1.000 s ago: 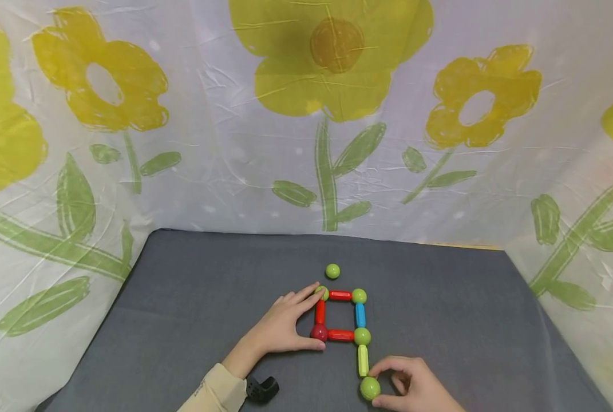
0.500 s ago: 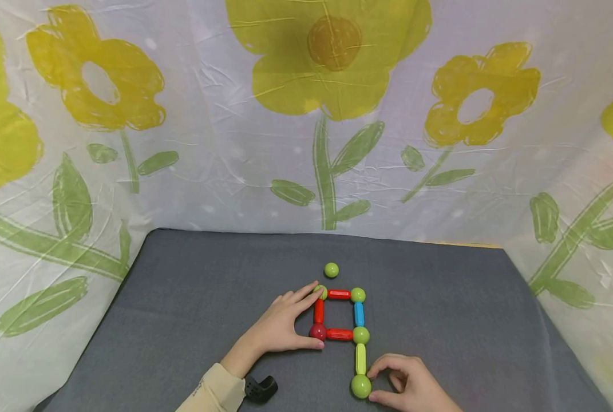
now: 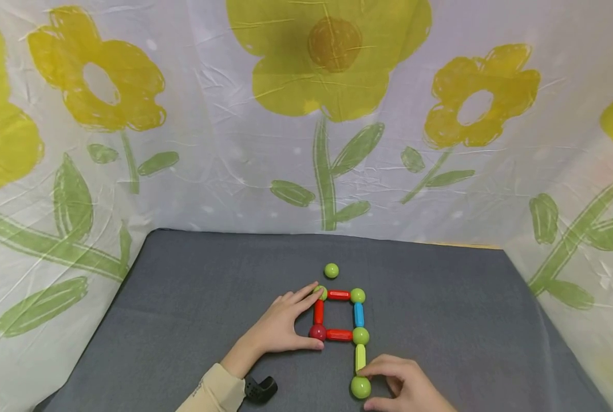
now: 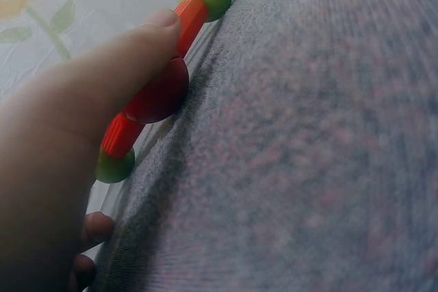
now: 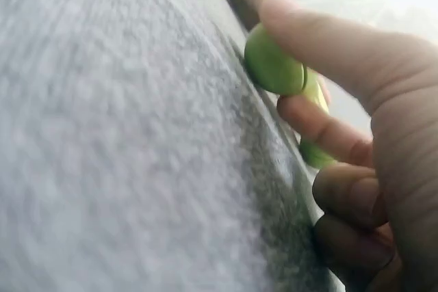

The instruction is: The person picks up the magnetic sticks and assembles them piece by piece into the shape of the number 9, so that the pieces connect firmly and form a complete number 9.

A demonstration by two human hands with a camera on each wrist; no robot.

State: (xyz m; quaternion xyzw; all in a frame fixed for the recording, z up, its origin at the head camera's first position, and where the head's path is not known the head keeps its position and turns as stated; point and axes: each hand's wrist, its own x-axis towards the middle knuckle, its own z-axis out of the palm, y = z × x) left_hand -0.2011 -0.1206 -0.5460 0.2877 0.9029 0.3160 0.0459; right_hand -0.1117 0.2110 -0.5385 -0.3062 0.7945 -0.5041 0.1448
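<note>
Toy rods and balls form a flat square on the grey cloth in the head view, with a tail toward the front. My left hand (image 3: 280,326) holds its left side, fingertips on a green corner ball (image 3: 320,293) and thumb against the dark red ball (image 3: 317,332). A red rod (image 3: 319,312) joins them. The right side has a blue rod (image 3: 358,315). From the near right corner ball (image 3: 360,336) runs a yellow-green rod (image 3: 360,357) to the end ball (image 3: 360,388). My right hand (image 3: 406,383) has thumb and forefinger around that ball, also in the right wrist view (image 5: 274,63).
A loose green ball (image 3: 331,270) lies just beyond the square. A black band-like object (image 3: 261,390) is by the left sleeve (image 3: 216,392). Flower-printed sheeting (image 3: 218,171) rises around the back and sides of the table (image 3: 208,269).
The end ball has shifted slightly left, straightening the yellow-green rod. My right hand has followed leftward, its forefinger now at the ball's far side. The left hand has stayed put.
</note>
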